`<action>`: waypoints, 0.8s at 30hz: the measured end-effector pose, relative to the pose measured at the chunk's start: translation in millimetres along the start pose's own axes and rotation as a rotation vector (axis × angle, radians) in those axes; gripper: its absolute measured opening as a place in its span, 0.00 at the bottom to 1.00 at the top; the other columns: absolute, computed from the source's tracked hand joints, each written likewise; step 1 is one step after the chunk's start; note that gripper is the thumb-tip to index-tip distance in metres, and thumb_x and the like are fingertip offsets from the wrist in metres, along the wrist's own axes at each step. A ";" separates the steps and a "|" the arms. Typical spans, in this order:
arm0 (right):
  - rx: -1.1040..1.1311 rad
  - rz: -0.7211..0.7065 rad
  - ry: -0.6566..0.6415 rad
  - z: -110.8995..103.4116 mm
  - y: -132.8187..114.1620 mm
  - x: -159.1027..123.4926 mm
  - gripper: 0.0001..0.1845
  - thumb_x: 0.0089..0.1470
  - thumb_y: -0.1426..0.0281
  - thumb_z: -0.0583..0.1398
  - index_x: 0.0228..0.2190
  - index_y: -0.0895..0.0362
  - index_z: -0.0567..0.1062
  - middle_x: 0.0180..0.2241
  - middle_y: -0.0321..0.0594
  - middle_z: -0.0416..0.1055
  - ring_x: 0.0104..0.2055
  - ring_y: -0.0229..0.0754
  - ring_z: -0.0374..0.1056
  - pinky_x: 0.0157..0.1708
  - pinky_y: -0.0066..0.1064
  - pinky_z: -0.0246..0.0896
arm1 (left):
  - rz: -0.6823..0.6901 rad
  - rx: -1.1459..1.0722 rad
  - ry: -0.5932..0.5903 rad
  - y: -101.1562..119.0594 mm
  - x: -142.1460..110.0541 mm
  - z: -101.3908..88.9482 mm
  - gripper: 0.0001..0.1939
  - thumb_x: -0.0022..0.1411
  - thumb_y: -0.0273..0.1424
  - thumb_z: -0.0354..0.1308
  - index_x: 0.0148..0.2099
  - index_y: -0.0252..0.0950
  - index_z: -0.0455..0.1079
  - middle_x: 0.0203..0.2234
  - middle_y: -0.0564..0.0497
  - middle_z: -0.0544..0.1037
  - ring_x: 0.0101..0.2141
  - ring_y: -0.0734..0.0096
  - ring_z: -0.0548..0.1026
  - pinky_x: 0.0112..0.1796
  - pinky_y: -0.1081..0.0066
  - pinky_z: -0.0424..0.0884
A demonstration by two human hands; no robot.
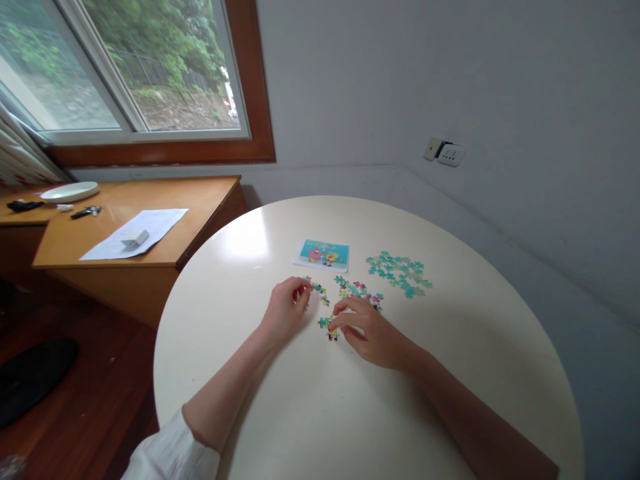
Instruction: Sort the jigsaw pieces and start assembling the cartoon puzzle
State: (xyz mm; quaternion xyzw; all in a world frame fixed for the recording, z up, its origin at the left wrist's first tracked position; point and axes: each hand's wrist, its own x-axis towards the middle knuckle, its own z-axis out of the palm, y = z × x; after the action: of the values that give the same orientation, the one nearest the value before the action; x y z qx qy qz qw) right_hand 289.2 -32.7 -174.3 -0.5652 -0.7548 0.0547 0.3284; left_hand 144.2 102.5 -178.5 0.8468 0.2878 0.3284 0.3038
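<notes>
My left hand (289, 304) is curled at the left of the loose puzzle pieces (320, 291), with thumb and forefinger close together. A small red puzzle piece (299, 293) shows between them, partly covered by the fingers. My right hand (371, 332) hovers palm down with fingers apart, its fingertips at a small joined cluster of yellow and teal puzzle pieces (330, 329). Part of that cluster is hidden under the fingertips. Just beyond the right hand is a pile of multicoloured puzzle pieces (356, 289). Behind both hands lies a teal picture card (324, 255) with cartoon figures.
Mostly teal and pale green pieces (399, 272) are spread at the right of the round white table (450, 400). A wooden desk (210, 207) at the left holds a paper sheet (163, 223), a small white block (135, 239) and a white dish (71, 193).
</notes>
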 end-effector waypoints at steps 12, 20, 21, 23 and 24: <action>-0.012 0.006 -0.018 -0.9 0.2 -2.0 0.16 0.47 0.84 0.54 0.30 0.54 0.75 0.38 0.42 0.67 0.42 0.43 0.63 0.44 0.37 0.57 | -0.141 -0.044 0.172 0.5 5.3 -7.1 0.09 0.55 0.25 0.48 0.34 0.36 0.69 0.23 0.53 0.72 0.25 0.74 0.67 0.28 0.74 0.62; -0.030 0.008 -0.027 1.7 1.4 -2.1 0.15 0.47 0.83 0.54 0.30 0.54 0.75 0.39 0.42 0.67 0.41 0.43 0.63 0.45 0.39 0.57 | -0.197 -0.091 0.177 -1.0 3.7 -7.6 0.09 0.59 0.29 0.46 0.38 0.36 0.67 0.23 0.53 0.73 0.24 0.73 0.68 0.25 0.75 0.60; -0.032 0.009 -0.027 1.8 1.3 -2.1 0.15 0.47 0.83 0.54 0.30 0.54 0.75 0.39 0.42 0.67 0.42 0.43 0.63 0.45 0.39 0.57 | -0.210 -0.103 0.176 -0.9 3.7 -7.7 0.09 0.59 0.30 0.46 0.38 0.36 0.67 0.24 0.53 0.74 0.23 0.74 0.68 0.24 0.75 0.60; -0.031 0.009 -0.026 1.3 0.9 -1.9 0.16 0.47 0.83 0.53 0.30 0.54 0.75 0.39 0.42 0.67 0.42 0.43 0.63 0.45 0.39 0.57 | -0.236 -0.119 0.175 -0.2 3.7 -8.0 0.09 0.59 0.30 0.45 0.38 0.37 0.66 0.25 0.53 0.75 0.21 0.75 0.66 0.24 0.74 0.60; -0.029 0.010 -0.026 0.9 0.7 -1.8 0.16 0.47 0.83 0.53 0.31 0.54 0.75 0.39 0.42 0.67 0.42 0.43 0.63 0.45 0.38 0.57 | -0.247 -0.119 0.176 0.3 3.8 -8.2 0.09 0.60 0.30 0.45 0.38 0.37 0.66 0.26 0.53 0.75 0.20 0.75 0.66 0.25 0.74 0.60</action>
State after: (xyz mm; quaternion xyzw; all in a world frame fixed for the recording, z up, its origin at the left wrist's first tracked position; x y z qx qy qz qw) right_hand 289.6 -33.9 -176.1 -0.5728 -0.7570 0.0529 0.3099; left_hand 140.7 107.6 -172.0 0.7534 0.3952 0.3779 0.3653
